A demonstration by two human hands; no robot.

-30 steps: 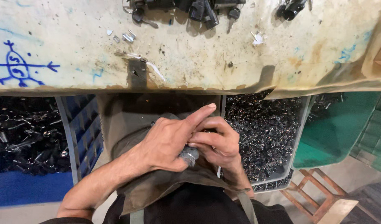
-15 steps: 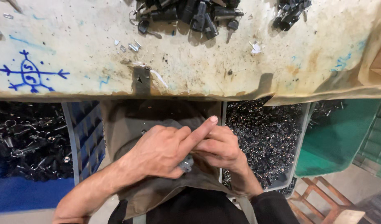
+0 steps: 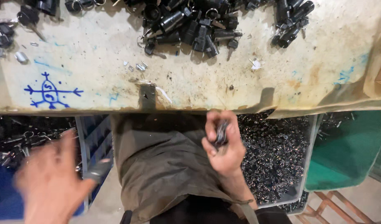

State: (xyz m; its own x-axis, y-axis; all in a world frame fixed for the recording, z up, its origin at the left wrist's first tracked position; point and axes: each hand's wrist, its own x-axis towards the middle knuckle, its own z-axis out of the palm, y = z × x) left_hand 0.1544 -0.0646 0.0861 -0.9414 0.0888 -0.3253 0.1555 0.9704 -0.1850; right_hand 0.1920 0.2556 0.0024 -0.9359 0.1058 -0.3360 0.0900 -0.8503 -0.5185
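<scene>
My right hand is closed around a small dark metal part, held upright below the front edge of the worn workbench, over my olive apron. My left hand is blurred at the lower left, fingers spread, above the blue crate of dark metal parts; it appears to hold nothing. A heap of black cylindrical parts lies at the back of the bench.
A clear bin of small dark metal pieces sits right of my lap, with a green tub beyond it. A blue drawn symbol marks the bench's left. More black parts lie at the back right.
My hands were joined on the part over my lap; now the left hand has swung away to the lower left while the right hand keeps the part and lifts it slightly.
</scene>
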